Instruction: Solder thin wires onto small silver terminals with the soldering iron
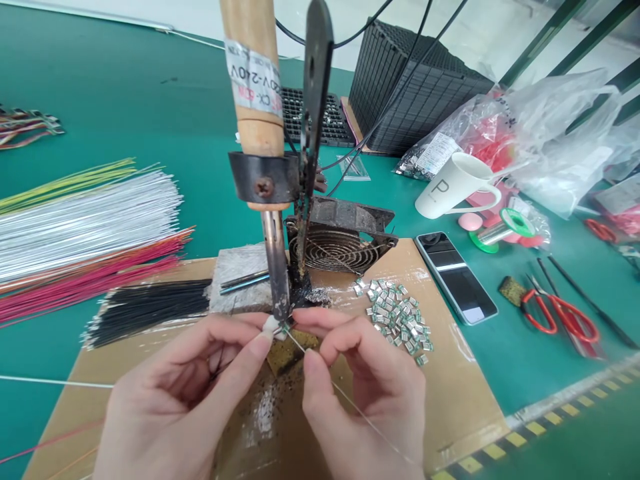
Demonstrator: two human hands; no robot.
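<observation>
A wooden-handled soldering iron [277, 267] is clamped upright in a black metal stand [314, 80], its tip pointing down. Right below the tip, my left hand [185, 387] pinches a small connector board [283, 330], mostly covered by the fingers. A white bit shows at the left fingertips; I cannot make out what it is. My right hand [363, 380] is closed, holding a thin solder wire [345, 395] between thumb and finger. The wire's end reaches the board under the tip, and its tail runs down to the right. A dirty yellowish sponge [280, 357] lies beneath.
Loose connector boards [400, 317] lie on the cardboard [460, 393] at right, near a phone [456, 277]. Cut wires in bundles [90, 220] fill the left. A fan [345, 237] stands behind the iron. Farther right are a mug [445, 190], a solder spool [503, 230] and red-handled scissors [560, 313].
</observation>
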